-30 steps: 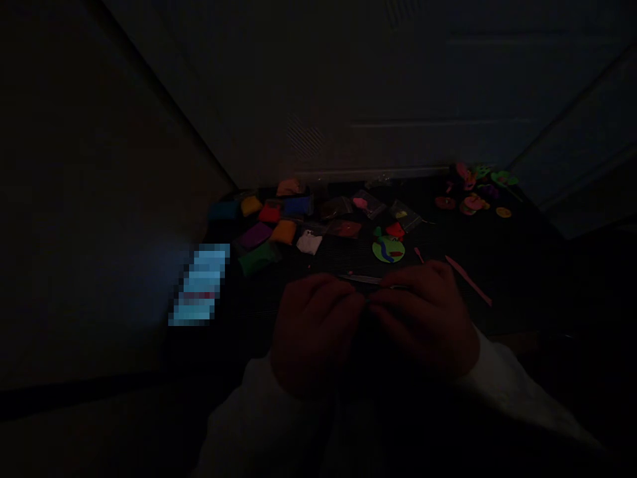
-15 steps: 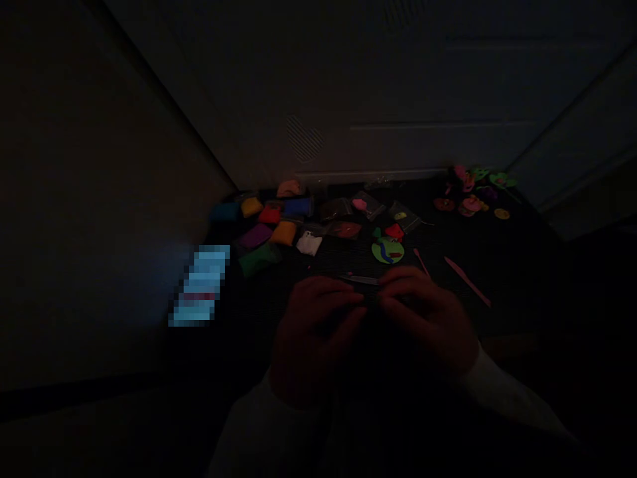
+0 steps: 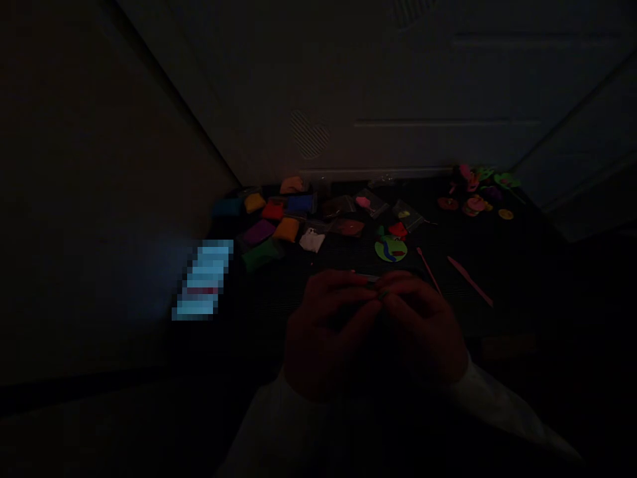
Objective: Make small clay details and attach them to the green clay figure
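Note:
The scene is very dark. My left hand (image 3: 326, 332) and my right hand (image 3: 423, 325) are held together low in the middle, fingertips meeting in a pinch around something small I cannot make out. Both wear pale sleeves. Just beyond the fingers lies a thin shiny strip (image 3: 365, 277) on the dark mat. A green clay disc with blue and red marks (image 3: 391, 249) lies a little farther off. Two pink modelling sticks (image 3: 470, 281) lie to the right of my right hand.
Several coloured clay packets (image 3: 271, 229) lie in a cluster at the back left of the dark mat. Small finished clay figures (image 3: 478, 196) stand at the back right. A glowing blue screen (image 3: 204, 282) lies to the left. A pale wall rises behind.
My hands have closed in on each other and shifted slightly right, with the fingertips now pinched together. The view has nudged a little.

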`<state>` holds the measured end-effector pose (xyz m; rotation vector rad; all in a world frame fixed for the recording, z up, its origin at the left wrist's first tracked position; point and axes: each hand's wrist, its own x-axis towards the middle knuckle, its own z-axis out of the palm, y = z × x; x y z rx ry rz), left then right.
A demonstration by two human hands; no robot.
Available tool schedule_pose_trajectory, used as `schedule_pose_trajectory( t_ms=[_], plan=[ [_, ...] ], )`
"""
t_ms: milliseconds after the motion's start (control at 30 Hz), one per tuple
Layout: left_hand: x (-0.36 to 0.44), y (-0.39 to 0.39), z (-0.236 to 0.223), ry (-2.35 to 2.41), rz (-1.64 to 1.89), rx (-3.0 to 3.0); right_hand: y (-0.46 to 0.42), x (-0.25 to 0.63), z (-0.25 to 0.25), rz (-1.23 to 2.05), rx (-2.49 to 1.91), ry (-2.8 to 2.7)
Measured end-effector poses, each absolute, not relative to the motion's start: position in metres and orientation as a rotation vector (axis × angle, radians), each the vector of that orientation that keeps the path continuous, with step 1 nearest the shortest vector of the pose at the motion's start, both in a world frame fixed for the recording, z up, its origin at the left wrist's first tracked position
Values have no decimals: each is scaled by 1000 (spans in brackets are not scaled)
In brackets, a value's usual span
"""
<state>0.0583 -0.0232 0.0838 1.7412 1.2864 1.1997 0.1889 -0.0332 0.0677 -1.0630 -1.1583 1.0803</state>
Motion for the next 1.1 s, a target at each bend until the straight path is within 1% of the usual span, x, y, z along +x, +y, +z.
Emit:
schedule_pose_trajectory(
  t_ms=[400,833,1100],
  plan=[
    [57,-23,81,1251,1149,1667,-37,188,67,800,-1150,-1321],
    [57,-22,82,1302,1171,1689,-37,189,66,814,-1189,-1345],
    [54,-20,79,1371,1224,2053,-37,205,69,478,-1250,-1636]
  ],
)
